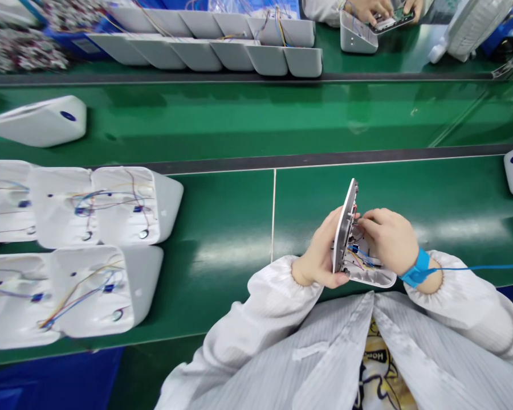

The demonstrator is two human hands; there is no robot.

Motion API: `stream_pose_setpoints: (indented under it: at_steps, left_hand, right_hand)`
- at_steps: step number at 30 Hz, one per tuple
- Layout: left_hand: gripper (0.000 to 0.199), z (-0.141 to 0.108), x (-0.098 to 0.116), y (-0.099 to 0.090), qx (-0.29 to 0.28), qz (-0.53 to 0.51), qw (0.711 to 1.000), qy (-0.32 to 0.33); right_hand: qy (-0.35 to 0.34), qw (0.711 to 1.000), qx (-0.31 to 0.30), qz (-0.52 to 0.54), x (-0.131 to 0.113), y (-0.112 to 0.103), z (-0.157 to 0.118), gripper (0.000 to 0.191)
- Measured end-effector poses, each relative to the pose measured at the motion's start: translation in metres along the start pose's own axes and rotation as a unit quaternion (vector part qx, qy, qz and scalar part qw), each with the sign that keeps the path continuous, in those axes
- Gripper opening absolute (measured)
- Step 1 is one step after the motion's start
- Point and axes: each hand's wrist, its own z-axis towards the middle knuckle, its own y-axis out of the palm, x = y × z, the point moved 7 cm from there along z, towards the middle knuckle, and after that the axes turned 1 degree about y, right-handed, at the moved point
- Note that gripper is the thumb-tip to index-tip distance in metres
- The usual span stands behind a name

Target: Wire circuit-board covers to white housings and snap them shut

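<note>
My left hand (324, 250) grips a flat grey-white panel (344, 228) from its left side, holding it tilted nearly upright on edge. Parts and wiring show on the panel's right-facing side. Just right of it lies an open white plastic housing (378, 277) with coloured wires and a small blue part inside. My right hand (387, 236) reaches over the housing, fingers closed together against the panel's inner side. What those fingertips pinch is too small to make out. A blue wrist strap (416, 267) with a cord circles my right wrist.
Open white housings (145, 287) with wires stand in rows on the green bench at left. A closed white unit (38, 122) lies on the strip beyond. Across it are a row of housings (269, 60), wire bundles (23, 51) and a co-worker's hands (374, 10) holding a circuit board.
</note>
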Motion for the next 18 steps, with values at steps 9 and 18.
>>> stream_pose_setpoints:
  at_steps: [9, 18]
  left_hand:
    - [0.101, 0.006, 0.003, 0.001, 0.009, -0.064, 0.997, 0.034]
    - [0.09, 0.007, 0.01, -0.001, 0.026, -0.088, 0.995, 0.033]
  right_hand:
    - [-0.001, 0.992, 0.039, 0.12, 0.009, -0.005, 0.001, 0.022]
    - [0.004, 0.987, 0.063, 0.148, 0.012, -0.003, -0.001, 0.025]
